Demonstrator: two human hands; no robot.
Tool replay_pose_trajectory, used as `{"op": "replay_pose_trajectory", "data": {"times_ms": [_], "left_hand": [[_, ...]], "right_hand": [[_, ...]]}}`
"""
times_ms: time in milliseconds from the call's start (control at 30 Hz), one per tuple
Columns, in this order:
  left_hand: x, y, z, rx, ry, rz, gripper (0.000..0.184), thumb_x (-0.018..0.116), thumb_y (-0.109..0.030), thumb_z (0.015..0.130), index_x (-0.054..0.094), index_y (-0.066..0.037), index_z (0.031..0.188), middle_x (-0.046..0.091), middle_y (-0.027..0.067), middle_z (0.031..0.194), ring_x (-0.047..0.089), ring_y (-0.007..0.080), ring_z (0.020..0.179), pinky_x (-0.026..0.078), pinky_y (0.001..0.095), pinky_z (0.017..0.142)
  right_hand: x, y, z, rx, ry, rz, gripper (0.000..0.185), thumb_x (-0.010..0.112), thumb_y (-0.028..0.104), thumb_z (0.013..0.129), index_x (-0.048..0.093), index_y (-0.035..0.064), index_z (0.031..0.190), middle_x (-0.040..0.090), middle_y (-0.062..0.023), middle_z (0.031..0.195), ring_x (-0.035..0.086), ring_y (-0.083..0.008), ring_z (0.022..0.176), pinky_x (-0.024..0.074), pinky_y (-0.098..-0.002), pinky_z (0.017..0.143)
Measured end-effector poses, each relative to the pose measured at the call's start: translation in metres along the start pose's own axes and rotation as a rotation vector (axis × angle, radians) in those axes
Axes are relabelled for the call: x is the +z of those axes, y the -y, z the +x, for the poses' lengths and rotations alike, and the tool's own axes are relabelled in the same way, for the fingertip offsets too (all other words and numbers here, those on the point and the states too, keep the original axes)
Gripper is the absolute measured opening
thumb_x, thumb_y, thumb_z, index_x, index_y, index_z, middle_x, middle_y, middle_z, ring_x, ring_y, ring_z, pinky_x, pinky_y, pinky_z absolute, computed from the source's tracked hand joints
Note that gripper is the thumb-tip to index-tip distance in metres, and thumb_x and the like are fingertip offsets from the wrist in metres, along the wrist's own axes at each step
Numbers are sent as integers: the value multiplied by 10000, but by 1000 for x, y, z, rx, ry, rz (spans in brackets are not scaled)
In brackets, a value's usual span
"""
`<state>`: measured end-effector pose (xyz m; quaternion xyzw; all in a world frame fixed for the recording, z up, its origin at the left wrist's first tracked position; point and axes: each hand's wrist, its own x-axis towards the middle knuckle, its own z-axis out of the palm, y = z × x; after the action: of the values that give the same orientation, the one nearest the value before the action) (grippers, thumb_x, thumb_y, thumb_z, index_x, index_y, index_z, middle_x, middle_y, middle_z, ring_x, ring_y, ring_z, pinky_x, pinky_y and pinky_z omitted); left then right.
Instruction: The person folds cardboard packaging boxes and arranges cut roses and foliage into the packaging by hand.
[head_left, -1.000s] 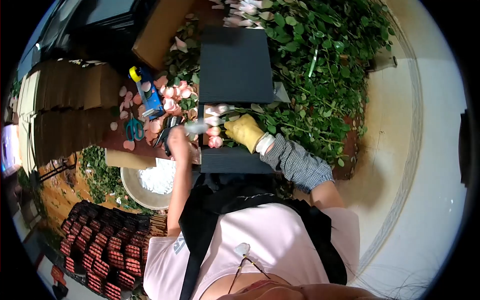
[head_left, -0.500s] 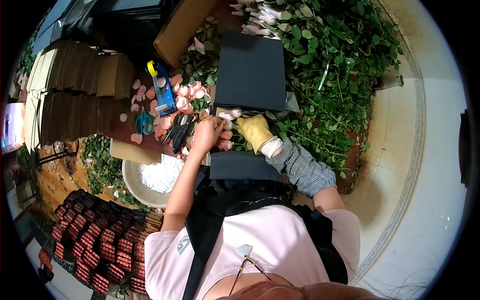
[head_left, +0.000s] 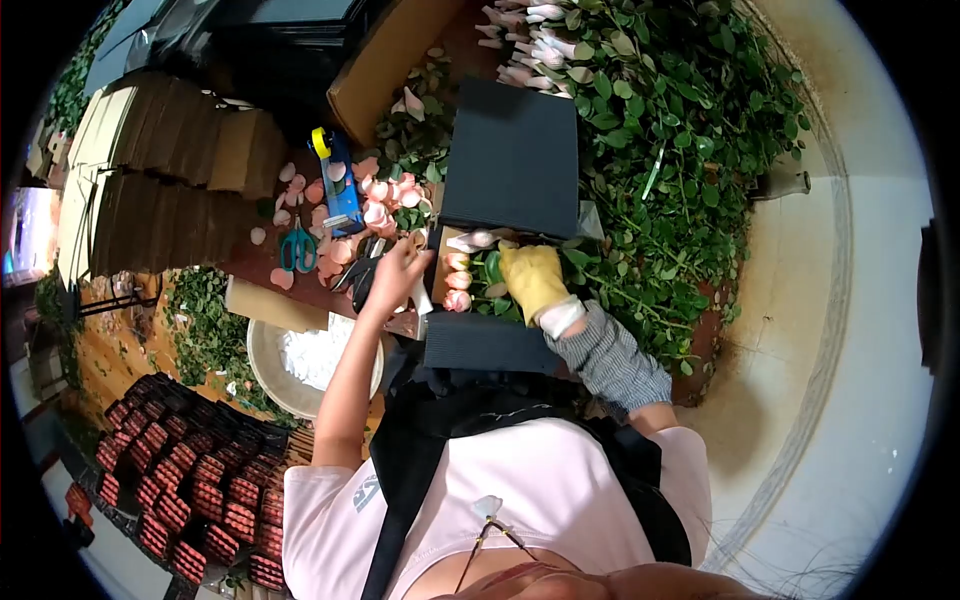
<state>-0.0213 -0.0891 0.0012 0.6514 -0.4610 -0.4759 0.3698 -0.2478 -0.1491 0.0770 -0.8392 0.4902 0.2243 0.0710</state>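
My bare left hand (head_left: 400, 270) is closed just left of a row of pink roses. A white soft sleeve (head_left: 421, 297) hangs from its fingers. The pink roses (head_left: 457, 281) lie heads to the left in an open black box (head_left: 490, 340), and a rose in a white sleeve (head_left: 470, 242) lies above them. My right hand (head_left: 533, 280), in a yellow glove, is curled over the rose stems; its fingertips are partly hidden. The black lid (head_left: 512, 155) stands behind the box.
Loose petals (head_left: 378, 216), teal scissors (head_left: 298, 248), a black stapler-like tool (head_left: 362, 276) and a blue tape dispenser (head_left: 340, 190) lie to the left. A bowl (head_left: 262, 372) holds white sleeves. Leafy stems (head_left: 660, 230) cover the right. Cardboard stacks (head_left: 140, 220) stand far left.
My left hand has drawn back left from the roses, with a white sleeve now showing below it. My gloved right hand has shifted slightly right. More of the pink rose heads shows.
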Motion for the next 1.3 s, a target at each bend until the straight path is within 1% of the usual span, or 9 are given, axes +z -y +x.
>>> {"op": "replay_pose_trajectory", "data": {"times_ms": [100, 233, 367, 600, 667, 900, 1033, 1133, 1300], "left_hand": [[29, -21, 13, 57, 10, 277, 414, 679, -384, 883, 617, 3, 1013, 682, 214, 920, 660, 398, 881, 520, 442, 748], [43, -28, 22, 139, -54, 457, 373, 720, -333, 847, 660, 30, 910, 670, 240, 843, 659, 403, 792, 520, 467, 677], [40, -23, 17, 103, 5, 378, 389, 757, -291, 810, 647, 44, 973, 642, 245, 901, 640, 414, 792, 519, 464, 683], [46, -21, 15, 80, -52, 512, 361, 742, -319, 823, 672, 15, 942, 650, 241, 882, 645, 412, 816, 522, 460, 697], [47, -15, 14, 393, -162, 458, 267, 732, -274, 820, 699, -32, 929, 662, 179, 846, 648, 374, 792, 526, 436, 689], [-14, 20, 11, -37, -437, -324, 214, 564, -131, 912, 630, -6, 752, 489, -50, 598, 472, 87, 586, 367, 261, 547], [-44, 2, -12, 344, -323, 77, 187, 595, -23, 853, 498, 42, 706, 573, 83, 949, 550, 159, 857, 448, 282, 773], [-15, -6, -2, -13, 11, 63, 200, 692, -174, 845, 611, 6, 877, 657, 138, 925, 634, 273, 845, 490, 361, 777], [33, -36, 13, 155, -66, 146, 296, 631, -301, 906, 659, -7, 905, 654, 217, 790, 649, 381, 776, 501, 423, 670]], "right_hand": [[43, -17, 14, -101, -236, -24, 177, 582, 225, 893, 695, 93, 858, 687, -80, 719, 677, -239, 692, 515, -387, 628], [0, -11, -10, -200, -351, 133, 318, 629, 255, 881, 674, 76, 1141, 667, -92, 683, 645, -273, 626, 513, -399, 613], [19, -12, 11, -255, -234, 57, 119, 631, 195, 815, 695, 100, 783, 656, -56, 657, 658, -226, 618, 512, -391, 523], [48, -1, 20, -118, -537, 171, 197, 628, 210, 800, 666, 79, 659, 662, -104, 688, 652, -265, 613, 520, -398, 516], [48, -2, 18, -123, -522, 183, 198, 625, 214, 809, 674, 84, 668, 667, -108, 698, 655, -273, 623, 523, -406, 529], [67, -6, 37, 198, -133, 193, 214, 603, 329, 878, 703, 143, 916, 708, -100, 837, 686, -305, 764, 545, -444, 658], [58, -15, 30, 48, -203, 246, 306, 583, 378, 908, 662, 173, 1121, 709, -132, 855, 688, -324, 782, 551, -457, 693], [43, -14, 20, 3, -245, 324, 318, 574, 394, 917, 659, 151, 1103, 703, -148, 845, 684, -331, 761, 549, -447, 668], [46, -14, 23, 146, -206, 314, 337, 541, 400, 927, 726, 125, 865, 687, -149, 747, 669, -327, 673, 535, -449, 605]]}}
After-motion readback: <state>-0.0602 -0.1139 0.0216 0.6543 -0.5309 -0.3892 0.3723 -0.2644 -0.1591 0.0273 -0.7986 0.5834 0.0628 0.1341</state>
